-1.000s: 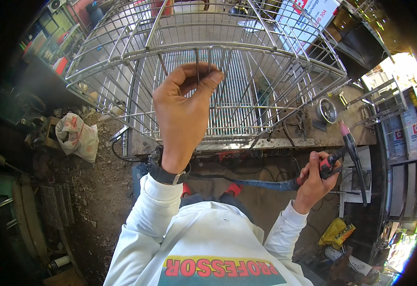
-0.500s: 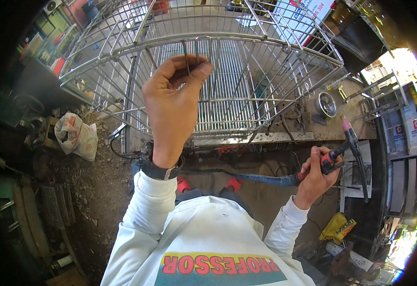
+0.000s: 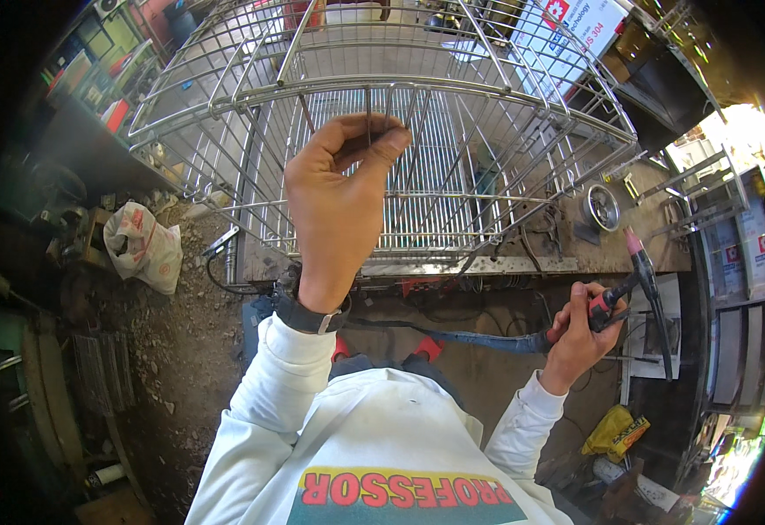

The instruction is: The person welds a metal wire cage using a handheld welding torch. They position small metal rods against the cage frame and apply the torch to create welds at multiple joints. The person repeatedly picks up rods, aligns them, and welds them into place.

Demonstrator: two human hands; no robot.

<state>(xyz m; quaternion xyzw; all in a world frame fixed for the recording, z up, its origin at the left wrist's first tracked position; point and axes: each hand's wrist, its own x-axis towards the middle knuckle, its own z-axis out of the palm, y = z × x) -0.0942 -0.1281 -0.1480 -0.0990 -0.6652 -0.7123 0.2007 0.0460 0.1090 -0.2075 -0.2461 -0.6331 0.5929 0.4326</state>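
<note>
Pinching thin rod at wire cage, torch held low right.
Left hand (image 3: 338,206) grip closed on thin metal rod (image 3: 368,109) against wire cage (image 3: 417,131); right hand (image 3: 575,337) grip closed around welding torch (image 3: 632,276).

Two hands (image 3: 338,201); one torch (image 3: 636,271); one cage (image 3: 400,131)

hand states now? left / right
Left hand: closed, pinching a thin metal rod at the wire cage.
Right hand: closed on welding torch.
</note>
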